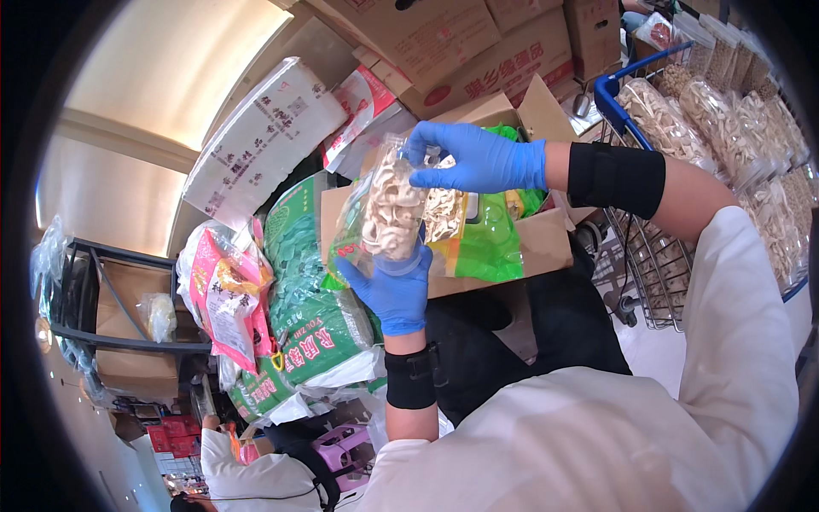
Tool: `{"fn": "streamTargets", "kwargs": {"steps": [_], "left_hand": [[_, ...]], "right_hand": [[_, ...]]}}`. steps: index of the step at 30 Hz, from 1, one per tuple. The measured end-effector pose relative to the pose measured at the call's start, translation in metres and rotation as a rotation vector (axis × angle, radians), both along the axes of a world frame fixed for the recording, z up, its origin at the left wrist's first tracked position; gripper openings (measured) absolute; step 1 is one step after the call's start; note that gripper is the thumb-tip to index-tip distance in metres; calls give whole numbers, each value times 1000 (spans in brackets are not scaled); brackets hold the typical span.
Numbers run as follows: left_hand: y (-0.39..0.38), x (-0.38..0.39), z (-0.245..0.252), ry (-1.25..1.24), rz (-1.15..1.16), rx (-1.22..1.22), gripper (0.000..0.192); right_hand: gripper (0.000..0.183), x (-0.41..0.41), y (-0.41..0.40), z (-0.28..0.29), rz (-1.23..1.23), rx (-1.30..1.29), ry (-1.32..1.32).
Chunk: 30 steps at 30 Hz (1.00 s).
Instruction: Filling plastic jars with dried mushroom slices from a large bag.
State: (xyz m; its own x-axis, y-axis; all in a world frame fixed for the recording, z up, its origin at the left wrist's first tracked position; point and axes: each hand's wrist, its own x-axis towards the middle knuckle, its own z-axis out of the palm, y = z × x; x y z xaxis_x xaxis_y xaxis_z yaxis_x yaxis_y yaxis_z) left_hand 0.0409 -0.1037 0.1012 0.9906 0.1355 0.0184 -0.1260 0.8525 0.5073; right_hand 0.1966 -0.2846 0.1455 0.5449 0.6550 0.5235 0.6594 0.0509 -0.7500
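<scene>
A clear plastic bag of pale dried pieces, perhaps mushrooms (388, 208), is held upright between my two blue-gloved hands. My left hand (393, 294) cups its rounded lower end, thumb and fingers on either side. Higher up, my right hand (477, 157) pinches the clear film near the bag's top with thumb and fingers. Just behind the bag, a green-and-clear printed pouch (489, 240) with a picture of dried slices lies over an open cardboard box (544, 246). More green packaging inside the box is partly hidden by my right hand.
A wire shopping cart (646, 275) full of bagged dried goods stands at right. Large green sacks (297, 275), a pink-and-white bag (230, 294) and a white foam box (265, 141) sit at left. Cartons (441, 38) are stacked behind. Another person (269, 477) is at lower left.
</scene>
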Motion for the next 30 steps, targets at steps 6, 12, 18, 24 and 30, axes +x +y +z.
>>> {"fn": "streamTargets", "kwargs": {"steps": [6,12,18,24,30], "left_hand": [[6,12,-23,-14,-79,-177,63],[-12,9,-14,20,43,-86,54],[-16,9,-16,106,129,101,50],[-22,0,-6,149,173,74,51],[-22,-2,-8,188,266,176,48]], "right_hand": [[40,-9,1,5,98,74,-289],[51,-14,-11,24,36,-17,-159],[47,-18,-9,35,339,-238,150],[37,-19,-6,36,313,-187,50],[34,-21,-7,35,343,-265,-19]]}}
